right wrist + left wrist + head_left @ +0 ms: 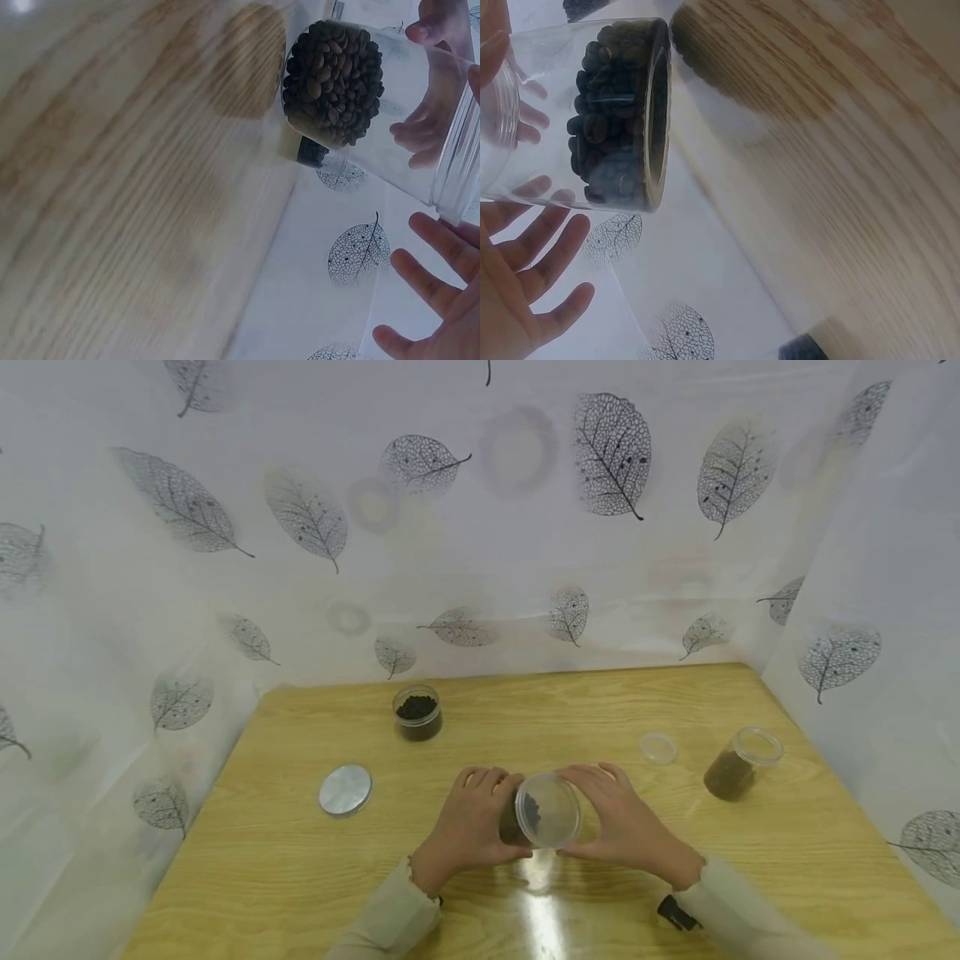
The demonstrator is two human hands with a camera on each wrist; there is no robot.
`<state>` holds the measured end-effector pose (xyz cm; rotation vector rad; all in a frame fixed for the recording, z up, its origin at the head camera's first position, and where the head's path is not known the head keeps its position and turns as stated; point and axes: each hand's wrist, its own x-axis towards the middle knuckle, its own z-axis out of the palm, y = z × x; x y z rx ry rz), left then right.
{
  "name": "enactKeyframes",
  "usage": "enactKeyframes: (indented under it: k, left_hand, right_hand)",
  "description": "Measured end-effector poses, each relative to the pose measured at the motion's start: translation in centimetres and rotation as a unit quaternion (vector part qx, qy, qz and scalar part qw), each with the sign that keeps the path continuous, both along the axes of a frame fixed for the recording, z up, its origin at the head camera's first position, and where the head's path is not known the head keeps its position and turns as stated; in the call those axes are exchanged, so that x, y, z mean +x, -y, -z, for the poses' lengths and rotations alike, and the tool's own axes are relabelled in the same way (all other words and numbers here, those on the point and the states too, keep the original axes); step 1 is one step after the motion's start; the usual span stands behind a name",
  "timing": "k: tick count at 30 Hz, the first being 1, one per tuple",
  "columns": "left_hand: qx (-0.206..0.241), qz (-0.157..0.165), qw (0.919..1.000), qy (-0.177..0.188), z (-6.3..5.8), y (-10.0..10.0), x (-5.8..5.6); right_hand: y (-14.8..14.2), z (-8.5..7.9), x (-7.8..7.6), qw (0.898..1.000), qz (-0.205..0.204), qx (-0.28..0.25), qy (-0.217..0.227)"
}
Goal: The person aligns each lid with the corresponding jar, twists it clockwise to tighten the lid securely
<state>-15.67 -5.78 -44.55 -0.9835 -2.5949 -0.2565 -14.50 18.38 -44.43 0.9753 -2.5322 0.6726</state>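
Both hands hold a clear jar [512, 820] partly filled with dark brown coffee beans [334, 79], at the middle of the table in the head view. It leans toward the right, its round see-through top [553, 811] facing up at the camera. My left hand [472, 822] grips the jar's left side between thumb and fingers. On the other side, my right hand [626, 822] has thumb and fingers curved around the rim of the top. The wrist views show the other fingers spread off the jar, whose base casts a shadow on the wood.
A short open jar of dark granules [418, 714] stands at the back left. Nearer lies a silver lid [345, 790]. To the right are a clear disc [658, 748] and a taller open jar of brown contents [738, 766]. A leaf-patterned curtain [517, 552] surrounds the wooden table [262, 877].
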Motion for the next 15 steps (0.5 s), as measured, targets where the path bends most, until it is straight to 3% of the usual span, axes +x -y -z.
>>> enactKeyframes:
  k: [8,15]
  left_hand:
    - [-0.002,0.002,1.0,-0.001,0.0,-0.1,0.1]
    - [0.006,0.003,0.9999,0.012,-0.1,-0.3,0.2]
  right_hand:
    - [-0.3,0.0,0.2,1.0,0.005,0.014,-0.002]
    - [-0.7,-1.3,-0.7,0.998,-0.056,0.028,-0.002]
